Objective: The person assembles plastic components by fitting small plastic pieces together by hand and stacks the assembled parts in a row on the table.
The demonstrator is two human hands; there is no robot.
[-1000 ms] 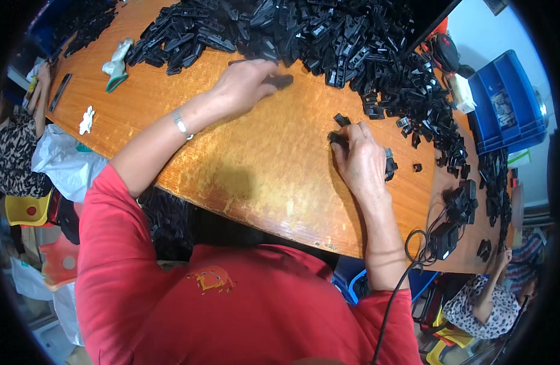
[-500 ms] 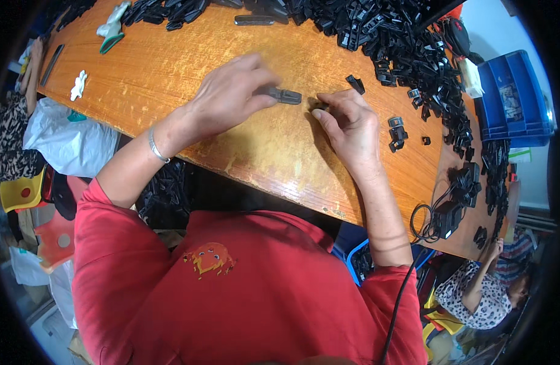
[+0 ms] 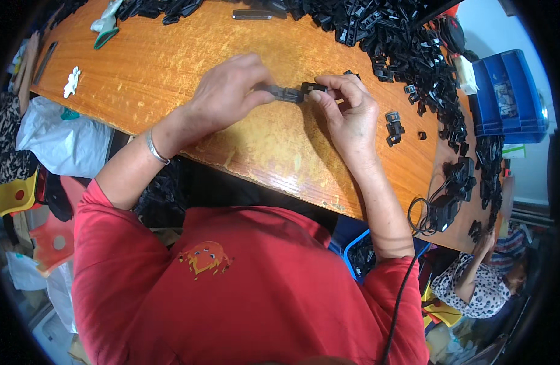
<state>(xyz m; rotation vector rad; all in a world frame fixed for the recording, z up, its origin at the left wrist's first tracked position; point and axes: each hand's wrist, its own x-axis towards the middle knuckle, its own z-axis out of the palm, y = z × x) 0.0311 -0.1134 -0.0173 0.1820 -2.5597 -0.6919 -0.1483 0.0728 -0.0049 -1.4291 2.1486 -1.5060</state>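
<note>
My left hand (image 3: 228, 88) is closed on a long dark grey plastic part (image 3: 286, 94), held level above the table with its end pointing right. Between the thumb and fingers of my right hand (image 3: 352, 112) is a small black plastic piece (image 3: 314, 89). The two parts meet end to end or overlap; I cannot tell whether they are joined. A few loose black clips (image 3: 394, 128) lie on the wooden table (image 3: 268, 158) to the right of my right hand.
A large heap of black plastic parts (image 3: 377, 36) covers the far right. Blue bins (image 3: 511, 97) stand beyond it. A black cable and adapter (image 3: 443, 213) lie at the right edge. A glove (image 3: 106, 24) is far left. A co-worker (image 3: 475, 283) sits at right.
My right hand has turned and brought the small black piece against the end of the long part. My left hand stays nearly in place. The view has shifted slightly.
</note>
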